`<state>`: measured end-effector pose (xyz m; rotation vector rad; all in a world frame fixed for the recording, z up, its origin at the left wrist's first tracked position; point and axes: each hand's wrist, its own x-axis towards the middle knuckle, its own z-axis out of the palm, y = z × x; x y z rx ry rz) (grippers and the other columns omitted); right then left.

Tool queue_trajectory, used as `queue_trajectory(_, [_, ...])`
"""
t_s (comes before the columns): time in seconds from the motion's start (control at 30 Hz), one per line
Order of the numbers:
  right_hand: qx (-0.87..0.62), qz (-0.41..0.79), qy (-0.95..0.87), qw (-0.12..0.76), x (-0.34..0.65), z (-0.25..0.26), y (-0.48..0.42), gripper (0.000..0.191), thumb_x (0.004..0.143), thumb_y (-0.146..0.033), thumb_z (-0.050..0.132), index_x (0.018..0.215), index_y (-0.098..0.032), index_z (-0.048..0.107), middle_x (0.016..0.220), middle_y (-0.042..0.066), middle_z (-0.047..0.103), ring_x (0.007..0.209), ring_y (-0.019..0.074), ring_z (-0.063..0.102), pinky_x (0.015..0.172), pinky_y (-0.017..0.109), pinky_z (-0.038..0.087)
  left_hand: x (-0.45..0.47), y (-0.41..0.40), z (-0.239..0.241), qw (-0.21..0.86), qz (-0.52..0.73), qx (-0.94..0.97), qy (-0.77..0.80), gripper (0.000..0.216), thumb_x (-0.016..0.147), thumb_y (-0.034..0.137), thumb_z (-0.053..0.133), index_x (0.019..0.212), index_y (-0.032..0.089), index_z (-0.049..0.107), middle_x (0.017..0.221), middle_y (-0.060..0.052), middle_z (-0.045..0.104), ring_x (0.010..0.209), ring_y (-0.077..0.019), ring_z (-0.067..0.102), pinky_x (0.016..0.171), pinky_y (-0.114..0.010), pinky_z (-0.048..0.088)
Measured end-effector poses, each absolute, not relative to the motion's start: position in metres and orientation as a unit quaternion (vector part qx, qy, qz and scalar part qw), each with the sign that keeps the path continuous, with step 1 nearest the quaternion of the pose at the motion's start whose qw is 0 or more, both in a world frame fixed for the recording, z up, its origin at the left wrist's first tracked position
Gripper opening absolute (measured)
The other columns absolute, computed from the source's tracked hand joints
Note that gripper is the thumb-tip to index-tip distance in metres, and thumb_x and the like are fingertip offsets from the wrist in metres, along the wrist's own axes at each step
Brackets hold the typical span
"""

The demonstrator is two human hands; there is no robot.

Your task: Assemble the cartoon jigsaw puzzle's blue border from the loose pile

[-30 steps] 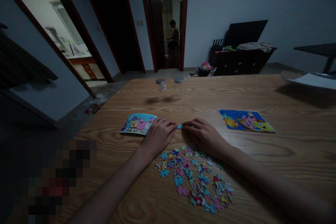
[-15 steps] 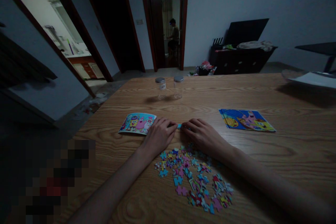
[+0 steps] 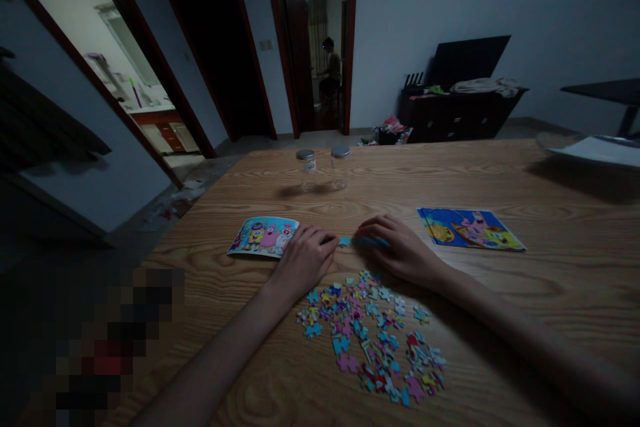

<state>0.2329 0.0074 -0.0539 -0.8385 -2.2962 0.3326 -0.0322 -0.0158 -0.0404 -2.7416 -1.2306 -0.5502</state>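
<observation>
My left hand rests on the wooden table, fingers curled, pinching the left end of a short row of joined blue puzzle pieces. My right hand lies just to the right with fingers bent over the row's right part. A heap of loose coloured puzzle pieces lies right below both hands. A cartoon picture card sits beside my left hand.
A second cartoon picture lies to the right. Two small lidded glass jars stand farther back. A white sheet lies at the far right edge. Another person sits in a distant doorway. The table's left edge drops to the floor.
My right hand has shifted a little to the right and back, uncovering more of the joined blue row. My left hand has stayed where it was.
</observation>
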Motion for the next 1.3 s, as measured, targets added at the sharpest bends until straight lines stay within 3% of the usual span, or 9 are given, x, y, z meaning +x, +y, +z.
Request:
queue_trajectory(0.23, [-0.338,0.071,-0.888,0.303,0.235,-0.058,0.009,0.012,0.101,-0.023,0.060,0.110,-0.022,0.069,0.107,0.011,0.070,0.098,0.0276,0.063,0.087,0.046,0.054,-0.032,-0.016,-0.040,0.046,-0.183,-0.899,-0.395,0.025,0.099,0.016,0.064,0.123,0.021,0.072,0.121,-0.007,0.075,0.111,-0.0246,0.065,0.103,-0.044,0.046])
queue_trajectory(0.57, [-0.341,0.091,-0.882,0.313,0.235,-0.066,0.013,0.011,0.103,-0.025,0.061,0.114,-0.023,0.062,0.106,0.009,0.069,0.099,0.0264,0.065,0.085,0.042,0.055,-0.033,-0.015,-0.039,0.016,-0.199,-0.887,-0.416,0.021,0.102,0.019,0.061,0.121,0.020,0.068,0.114,-0.005,0.077,0.106,-0.0231,0.069,0.103,-0.042,0.044])
queue_trajectory(0.77, [-0.336,0.101,-0.884,0.309,0.233,-0.060,0.009,0.011,0.103,-0.026,0.059,0.112,-0.022,0.063,0.106,0.010,0.068,0.097,0.0261,0.064,0.083,0.041,0.055,-0.040,-0.012,-0.033,0.012,-0.198,-0.880,-0.431,0.028,0.101,0.023,0.063,0.129,0.019,0.063,0.123,-0.007,0.074,0.113,-0.0242,0.067,0.103,-0.042,0.046])
queue_trajectory(1.03, [-0.323,0.127,-0.888,0.302,0.232,-0.054,0.004,0.022,0.097,-0.015,0.056,0.117,-0.022,0.063,0.110,0.012,0.068,0.102,0.0278,0.063,0.086,0.044,0.054,-0.056,-0.004,-0.026,0.012,-0.158,-0.892,-0.423,0.025,0.100,0.020,0.063,0.125,0.019,0.065,0.120,-0.007,0.075,0.111,-0.0253,0.067,0.101,-0.042,0.048])
queue_trajectory(1.3, [-0.322,0.154,-0.880,0.314,0.234,-0.058,0.008,0.022,0.098,-0.015,0.057,0.117,-0.023,0.063,0.111,0.011,0.068,0.103,0.0267,0.064,0.086,0.041,0.054,-0.058,-0.002,-0.023,0.043,-0.145,-0.893,-0.424,0.019,0.100,0.018,0.063,0.118,0.020,0.067,0.114,-0.005,0.075,0.107,-0.0246,0.067,0.101,-0.041,0.046])
